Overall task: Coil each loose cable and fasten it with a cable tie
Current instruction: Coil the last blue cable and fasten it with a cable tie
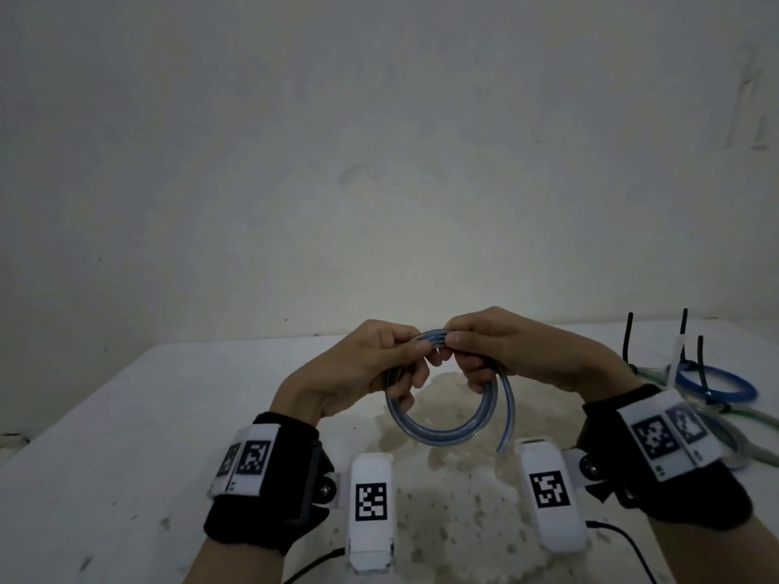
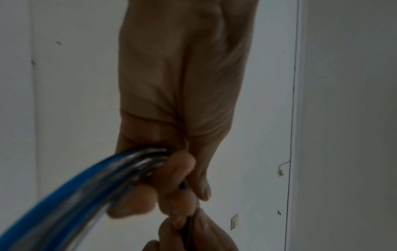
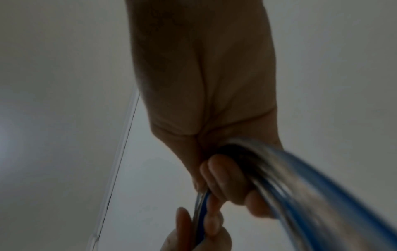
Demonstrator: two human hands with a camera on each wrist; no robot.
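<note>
A clear cable with a blue stripe (image 1: pixel 442 432) hangs as a coil in the air above the white table (image 1: pixel 126 415). My left hand (image 1: pixel 379 364) grips the coil's top left, and my right hand (image 1: pixel 484 351) pinches its top right, the fingertips of both nearly touching. One loose end (image 1: pixel 503 446) dangles at the lower right. In the left wrist view the cable (image 2: pixel 75 195) runs out of my curled fingers (image 2: pixel 182 163). In the right wrist view the cable (image 3: pixel 300 186) passes under my curled fingers (image 3: pixel 223 178). No cable tie shows on this coil.
At the table's right lie a blue coil (image 1: pixel 716 383) with black ties (image 1: pixel 683 330) sticking upward, and loose green cable (image 1: pixel 742 417). A stained patch (image 1: pixel 455 499) covers the table's middle. A black wire (image 1: pixel 624 545) trails near the front edge. A bare wall stands behind.
</note>
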